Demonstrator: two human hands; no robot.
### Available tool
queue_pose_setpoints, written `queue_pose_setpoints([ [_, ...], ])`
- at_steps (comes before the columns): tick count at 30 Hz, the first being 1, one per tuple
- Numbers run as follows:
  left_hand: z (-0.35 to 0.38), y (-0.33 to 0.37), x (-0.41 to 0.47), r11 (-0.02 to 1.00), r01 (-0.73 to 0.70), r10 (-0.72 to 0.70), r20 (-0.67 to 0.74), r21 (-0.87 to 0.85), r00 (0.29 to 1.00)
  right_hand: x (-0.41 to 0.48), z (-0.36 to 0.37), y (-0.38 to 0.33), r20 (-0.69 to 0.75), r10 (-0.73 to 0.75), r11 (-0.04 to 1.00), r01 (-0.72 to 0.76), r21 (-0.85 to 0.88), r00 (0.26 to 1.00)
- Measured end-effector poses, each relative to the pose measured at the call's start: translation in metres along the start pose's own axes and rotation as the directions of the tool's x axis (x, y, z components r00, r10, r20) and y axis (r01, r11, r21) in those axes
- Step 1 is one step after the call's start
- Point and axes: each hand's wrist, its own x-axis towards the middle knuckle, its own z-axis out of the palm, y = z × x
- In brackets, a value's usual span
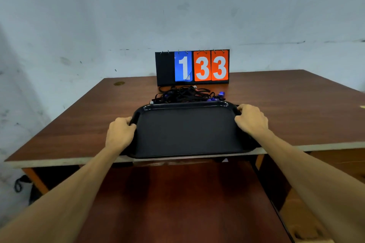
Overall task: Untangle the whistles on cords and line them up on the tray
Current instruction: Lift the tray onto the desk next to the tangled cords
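My left grip (120, 134) and right grip (251, 120) each grasp one end of the tray (187, 134), tangled whistles (185, 95) lying just beyond.

I saw bare table (296, 108) wide open left and right of the tray (187, 134). Straight ahead the tray blocked the near approach to the cord tangle (183, 95), and the scoreboard (192, 67) stood just behind it, so only the sides and the top were free.

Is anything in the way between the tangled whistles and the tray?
Nothing visible is. The tangled whistles lie on the table right behind the far rim of the tray. The left hand and right hand both grip its ends.
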Motion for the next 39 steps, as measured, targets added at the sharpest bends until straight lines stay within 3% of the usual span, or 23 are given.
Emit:
queue_pose_setpoints([
  [4, 0.003, 0.002, 0.010, 0.998, -0.016, 0.016, -0.004, -0.060, 1.000, 0.006, 0.003, 0.001, 0.011, 0.024, 0.999, -0.025, 0.022, 1.000],
  [11, 0.005, 0.000, 0.011, 0.999, -0.038, 0.037, -0.036, -0.022, 0.999, 0.005, 0.001, 0.000, 0.030, -0.007, 1.000, 0.008, -0.009, 1.000],
  [19, 0.001, 0.006, 0.009, 0.953, -0.173, 0.175, 0.012, 0.251, 0.984, 0.004, 0.000, 0.000, 0.038, -0.048, 0.994, 0.052, -0.098, 0.998],
  [22, 0.006, 0.017, 0.016, 0.901, -0.258, 0.273, 0.007, 0.349, 0.962, 0.013, 0.004, -0.003, -0.073, -0.163, 0.967, 0.144, -0.208, 0.984],
  [25, 0.012, 0.041, 0.023, 0.905, -0.293, 0.272, 0.110, 0.309, 0.956, 0.028, 0.005, -0.015, -0.053, -0.296, 0.927, 0.273, -0.256, 0.954],
  [30, 0.029, 0.077, 0.042, 0.906, -0.401, 0.365, 0.229, 0.135, 0.902, 0.058, 0.015, -0.033, 0.035, -0.352, 0.935, 0.353, -0.031, 0.935],
  [39, 0.069, 0.102, 0.084, 0.894, -0.448, 0.433, 0.269, -0.004, 0.861, 0.119, 0.043, -0.040, 0.142, -0.390, 0.919, 0.395, -0.010, 0.910],
])
